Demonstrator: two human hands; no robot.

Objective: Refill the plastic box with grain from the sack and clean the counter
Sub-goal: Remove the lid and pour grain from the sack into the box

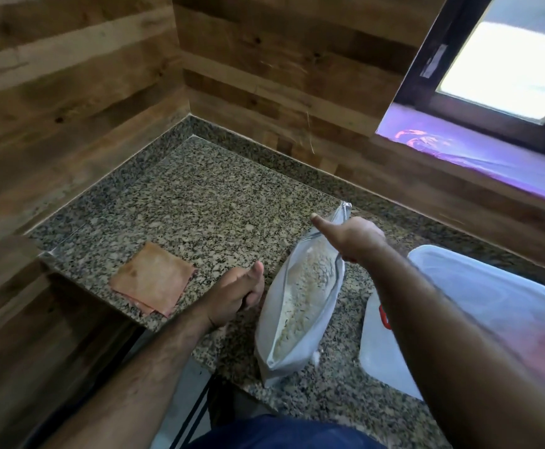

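Dark blue clothing (284,432) fills the near edge at 6 o'clock, both bare forearms reaching out over it. Sack (300,306) stands open on the granite counter (199,196) just past centre, pale grain showing in its mouth. Left hand (238,293) curls against the sack's rim at its 9 o'clock side, thumb up; whether it actually pinches the edge cannot be told. Right hand (352,238) grips the far top rim, thumb stretched out. Plastic box (497,306), translucent, sits at 3 o'clock, just beside the sack. Folded pink cloth (153,281) lies at 9 o'clock, untouched. Judgement: sack being opened or readied, pour not begun. Next move needs a firm two-handed lift and tilt toward the box.
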